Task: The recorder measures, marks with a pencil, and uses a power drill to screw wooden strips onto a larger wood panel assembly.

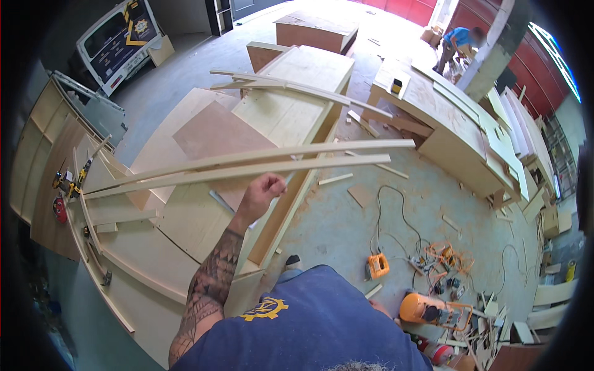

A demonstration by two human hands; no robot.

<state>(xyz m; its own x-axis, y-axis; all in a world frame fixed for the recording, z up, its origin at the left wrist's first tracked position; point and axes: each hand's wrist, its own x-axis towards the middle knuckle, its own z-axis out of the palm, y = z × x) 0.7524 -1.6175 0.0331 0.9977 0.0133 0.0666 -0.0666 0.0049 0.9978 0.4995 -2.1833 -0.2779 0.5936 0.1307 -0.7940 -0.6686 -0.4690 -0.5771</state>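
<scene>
My left hand (263, 193) is closed, its fingers curled in, just below two long pale wooden strips (322, 163). Whatever the fingers hold, if anything, is too small to make out. The strips lie side by side across a low plywood structure (185, 226), their right ends jutting past its edge. Under them rests a brownish thin board (213, 139). Only a sliver of my right hand (378, 307) shows beside my body, so its fingers are hidden. Along the structure's left side runs a curved wooden strip (136, 271).
A yellow-black drill (80, 178) and a red tool (59, 209) lie at the left. More strips (291, 86) cross the far panel. An orange compressor (427, 308), an orange-cased device (377, 266), cables and offcuts cover the right floor. Another person (458, 46) bends at the far right.
</scene>
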